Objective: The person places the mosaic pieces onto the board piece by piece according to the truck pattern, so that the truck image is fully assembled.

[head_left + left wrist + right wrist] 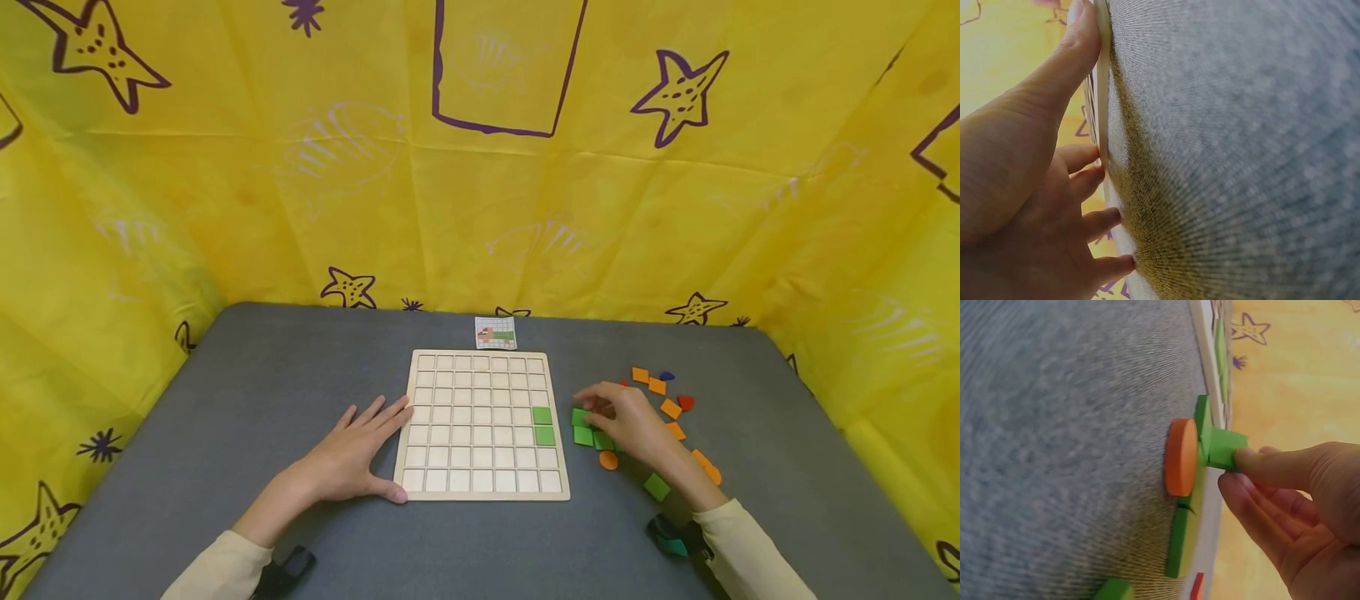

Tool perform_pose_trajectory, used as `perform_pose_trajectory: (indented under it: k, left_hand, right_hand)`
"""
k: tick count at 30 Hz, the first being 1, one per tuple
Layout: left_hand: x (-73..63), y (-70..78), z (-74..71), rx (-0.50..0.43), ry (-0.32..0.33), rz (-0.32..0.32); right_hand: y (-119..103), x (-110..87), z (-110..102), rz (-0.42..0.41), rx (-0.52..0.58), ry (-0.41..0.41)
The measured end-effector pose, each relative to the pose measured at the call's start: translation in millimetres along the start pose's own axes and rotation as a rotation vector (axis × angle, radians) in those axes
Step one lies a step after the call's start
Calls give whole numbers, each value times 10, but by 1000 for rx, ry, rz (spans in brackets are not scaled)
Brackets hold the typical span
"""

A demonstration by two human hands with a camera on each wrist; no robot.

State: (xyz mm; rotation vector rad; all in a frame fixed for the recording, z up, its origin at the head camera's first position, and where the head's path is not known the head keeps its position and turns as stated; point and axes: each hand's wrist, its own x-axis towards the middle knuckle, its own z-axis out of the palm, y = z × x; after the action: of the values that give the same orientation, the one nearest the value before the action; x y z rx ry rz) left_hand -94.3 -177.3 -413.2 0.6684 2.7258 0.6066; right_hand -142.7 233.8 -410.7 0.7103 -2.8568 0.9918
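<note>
A square wooden grid board [471, 435] lies flat on the grey table, with two green square tiles [543, 436] set one above the other in its right-hand column. My left hand [345, 458] has its fingers spread, thumb and fingertips resting along the board's left edge; the left wrist view shows the thumb [1072, 50] against that edge. Right of the board, my right hand [633, 425] pinches a green square tile [1222, 448] between thumb and fingers, tilted over other green tiles [583, 436]. An orange round piece [1180, 457] lies just beside them.
A small picture card [496, 333] with a coloured grid pattern lies behind the board. Several orange pieces [671, 408], a red piece [686, 402] and a blue piece [667, 377] are scattered around my right forearm. Another green tile [657, 487] lies nearer me. Yellow patterned cloth surrounds the table.
</note>
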Motion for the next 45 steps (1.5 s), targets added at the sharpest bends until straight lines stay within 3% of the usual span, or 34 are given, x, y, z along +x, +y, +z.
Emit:
perform_pose_trajectory:
  k: [8, 21, 30, 45]
  left_hand:
    - [9, 6, -24, -1, -14, -4]
    - [4, 7, -30, -20, -8, 18]
    - [8, 21, -34, -34, -20, 7]
    - [1, 6, -29, -43, -11, 6]
  right_hand:
    - [-63, 32, -6, -28, 6, 25]
    - [-240, 176, 117, -84, 83, -13]
    - [-363, 280, 231, -150, 72, -67]
    - [-467, 420, 391, -141, 53, -89]
